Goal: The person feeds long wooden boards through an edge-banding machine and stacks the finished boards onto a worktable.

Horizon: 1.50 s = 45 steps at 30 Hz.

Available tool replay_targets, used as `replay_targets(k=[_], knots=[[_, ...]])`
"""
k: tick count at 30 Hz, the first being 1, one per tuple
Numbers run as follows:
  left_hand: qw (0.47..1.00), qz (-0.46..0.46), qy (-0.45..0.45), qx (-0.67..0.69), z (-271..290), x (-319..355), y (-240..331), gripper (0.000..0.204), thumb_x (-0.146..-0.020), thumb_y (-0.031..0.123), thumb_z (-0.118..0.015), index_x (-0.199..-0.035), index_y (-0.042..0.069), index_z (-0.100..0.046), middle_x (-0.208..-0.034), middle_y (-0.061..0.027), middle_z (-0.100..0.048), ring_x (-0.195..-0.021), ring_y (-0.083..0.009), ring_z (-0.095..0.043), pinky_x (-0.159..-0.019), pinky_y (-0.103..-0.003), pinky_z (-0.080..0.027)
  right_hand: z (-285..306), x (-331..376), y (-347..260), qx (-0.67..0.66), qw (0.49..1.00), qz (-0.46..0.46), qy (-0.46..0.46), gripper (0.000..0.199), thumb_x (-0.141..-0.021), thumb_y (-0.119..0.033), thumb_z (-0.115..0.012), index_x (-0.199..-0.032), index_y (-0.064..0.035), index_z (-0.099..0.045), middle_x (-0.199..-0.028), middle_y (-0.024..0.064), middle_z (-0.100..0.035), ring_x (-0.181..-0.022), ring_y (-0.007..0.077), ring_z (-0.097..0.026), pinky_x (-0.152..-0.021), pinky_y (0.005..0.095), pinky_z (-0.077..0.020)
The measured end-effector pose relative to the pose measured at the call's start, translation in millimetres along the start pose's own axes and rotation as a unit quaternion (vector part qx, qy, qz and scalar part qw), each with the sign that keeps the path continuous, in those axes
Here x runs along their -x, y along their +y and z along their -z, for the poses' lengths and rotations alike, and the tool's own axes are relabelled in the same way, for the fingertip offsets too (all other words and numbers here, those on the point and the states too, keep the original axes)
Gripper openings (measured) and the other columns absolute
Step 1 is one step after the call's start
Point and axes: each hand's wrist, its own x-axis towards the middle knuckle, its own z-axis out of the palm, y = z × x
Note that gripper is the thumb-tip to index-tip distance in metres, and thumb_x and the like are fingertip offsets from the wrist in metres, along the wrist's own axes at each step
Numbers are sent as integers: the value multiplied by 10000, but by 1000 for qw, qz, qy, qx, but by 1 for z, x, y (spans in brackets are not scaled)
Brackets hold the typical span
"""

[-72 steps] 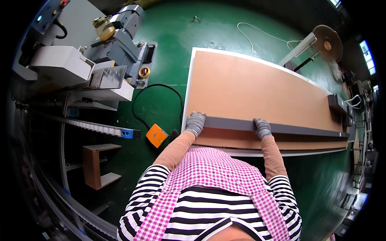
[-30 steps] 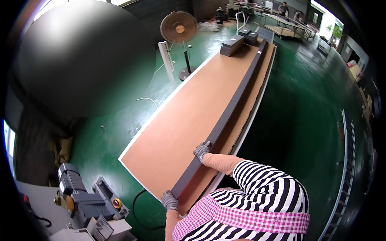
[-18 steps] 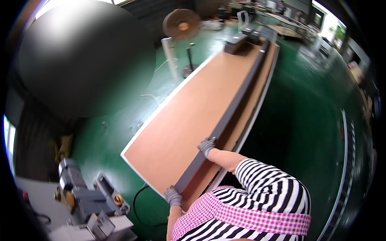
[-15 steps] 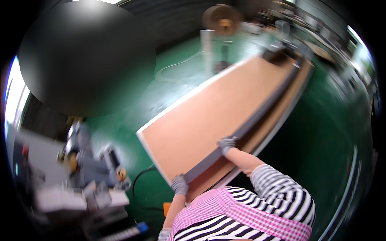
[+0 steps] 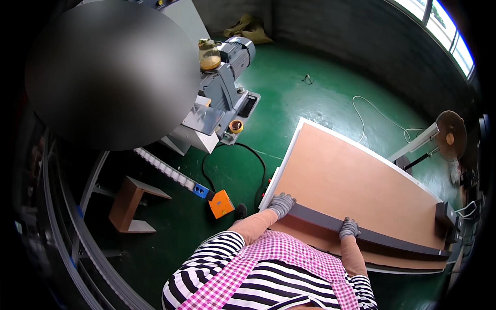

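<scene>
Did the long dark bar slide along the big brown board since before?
No. The long dark bar lies near the brown board's close edge as earlier, with the left hand at the bar's end; only the camera turned.

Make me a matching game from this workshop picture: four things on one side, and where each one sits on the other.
Things:
1. dark bar
2. orange box
3. fan
4. left hand

Places:
A. floor, by the black cable
B. far right, beyond the board
C. lying along the brown board
D. on the bar's near end

Pairs: 1-C, 2-A, 3-B, 4-D
</scene>
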Motion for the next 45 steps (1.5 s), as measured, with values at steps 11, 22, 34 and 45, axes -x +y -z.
replay_targets(k=[11,22,34,45], knots=[[1000,-3,-1,-4,-2,-3,0,319,-902,116,-497,-1214,139,-560,-1195,-119,-588,-1122,-310,-563,-824,-462,-522,9,15,-3,0,1000,-2,7,374,-942,-215,-495,-1304,-302,-464,-1365,41,-461,-1318,270,-387,-978,582,-381],[1000,-14,8,-2,-2,1,1,330,-931,136,-411,-1230,138,-549,-1237,-130,-565,-1141,-301,-554,-858,-479,-504,19,29,-4,22,1000,-2,5,395,-940,-207,-504,-1323,-291,-451,-1359,55,-468,-1317,280,-386,-990,587,-371],[989,79,113,58,-4,71,-22,957,-728,432,-738,-1485,175,-213,-1497,-182,-234,-1360,-374,-271,-1100,-504,-245,19,22,1,39,997,59,11,613,-774,-261,-737,-1322,-248,-462,-1355,70,-481,-1301,296,-417,-1010,592,-348],[810,228,536,67,37,228,-140,497,-755,188,-689,-1222,86,-555,-1303,-173,-469,-1219,-377,-419,-1058,-489,-318,38,-33,1,109,926,287,-218,952,-589,-508,-846,-1324,-52,-447,-1351,159,-504,-1268,298,-470,-1036,452,-380]])
